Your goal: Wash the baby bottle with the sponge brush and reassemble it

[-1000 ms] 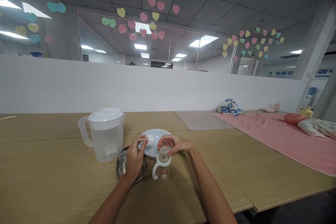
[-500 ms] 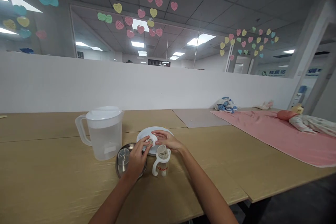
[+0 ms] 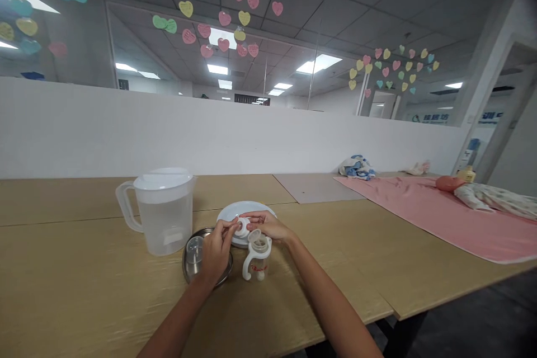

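Observation:
Between my left hand [image 3: 218,246] and my right hand [image 3: 265,225], a small white baby-bottle collar ring [image 3: 242,227] is gripped at its edges by fingers of both. Just below my right fingers, a translucent round piece [image 3: 254,236] overlaps the bottle mouth; whether my hand touches it I cannot tell. The clear baby bottle [image 3: 259,262], with white handles and red print, stands uncapped on the table. Beneath my left hand lies an oval steel tray [image 3: 225,276] with a clear cup-shaped cover [image 3: 194,253] in it. Behind both hands sits a white plate [image 3: 235,210].
A large lidded plastic pitcher [image 3: 165,218] with clear liquid stands left of the tray. On the right, a pink cloth [image 3: 403,207] carries a doll [image 3: 474,196]. Crumpled blue and white cloth [image 3: 356,167] lies by the wall. The table's front edge runs along the lower right.
The view has shifted slightly. The collar ring has turned a little between my fingers, and the translucent piece now shows tilted at the bottle mouth's upper left.

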`<state>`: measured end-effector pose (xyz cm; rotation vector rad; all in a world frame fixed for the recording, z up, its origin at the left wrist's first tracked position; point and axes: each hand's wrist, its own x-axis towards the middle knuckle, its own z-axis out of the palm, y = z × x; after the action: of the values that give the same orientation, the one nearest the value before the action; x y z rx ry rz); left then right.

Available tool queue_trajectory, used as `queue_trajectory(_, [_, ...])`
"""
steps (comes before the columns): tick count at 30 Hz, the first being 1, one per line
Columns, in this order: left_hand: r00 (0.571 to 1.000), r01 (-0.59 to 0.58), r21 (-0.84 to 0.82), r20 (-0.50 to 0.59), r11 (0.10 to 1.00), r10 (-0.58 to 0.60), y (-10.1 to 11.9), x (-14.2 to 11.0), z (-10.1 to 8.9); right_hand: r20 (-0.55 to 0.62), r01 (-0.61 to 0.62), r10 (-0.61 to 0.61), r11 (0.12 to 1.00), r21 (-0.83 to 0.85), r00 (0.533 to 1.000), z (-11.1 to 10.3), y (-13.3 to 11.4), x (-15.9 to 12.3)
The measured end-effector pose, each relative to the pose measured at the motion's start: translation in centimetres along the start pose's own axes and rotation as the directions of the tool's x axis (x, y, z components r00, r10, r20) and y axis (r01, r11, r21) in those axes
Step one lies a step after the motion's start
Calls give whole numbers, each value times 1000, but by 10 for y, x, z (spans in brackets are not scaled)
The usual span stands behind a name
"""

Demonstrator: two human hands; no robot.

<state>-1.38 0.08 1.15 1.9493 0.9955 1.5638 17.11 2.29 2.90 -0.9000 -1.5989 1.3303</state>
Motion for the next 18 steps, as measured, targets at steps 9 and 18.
queue_trajectory(9, [983, 170, -245, -29, 954, -183, 0, 5, 1, -3, -3, 3, 999, 41, 1000, 1, 0, 1])
queue_trajectory(18, [986, 163, -372, 27, 914, -164, -6, 6, 8, -120, 36, -38, 999, -22, 992, -2, 6, 5])
